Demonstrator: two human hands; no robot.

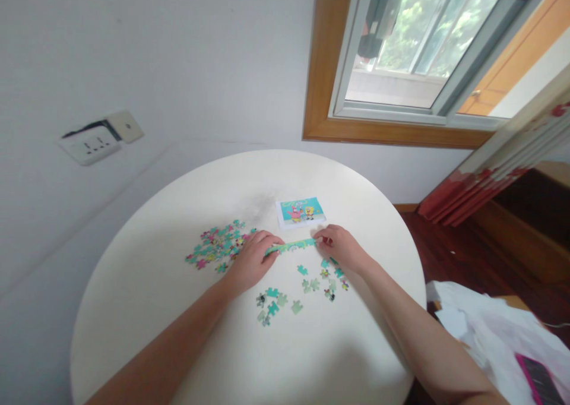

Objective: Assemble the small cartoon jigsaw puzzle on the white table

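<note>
A narrow strip of joined jigsaw pieces (294,246), teal and green, lies across the table between my hands. My left hand (255,261) has its fingers closed on the strip's left end. At the right end, the thumb and fingers of my right hand (341,247) are closed on the strip. Just behind it stands a small picture card or box (303,211) with cartoon figures on teal. A pile of loose jigsaw pieces (220,241) spreads to the left, partly covered by my left hand. Several pieces (272,307) lie nearer me, and more loose pieces (325,277) sit beside my right wrist.
Everything rests on a round white table (146,310) against the wall. A wall socket (95,144) is at the left, a wood-framed window (320,66) at the back right. White bags or paper (485,328) and a pink-edged phone-like object (538,378) are at lower right.
</note>
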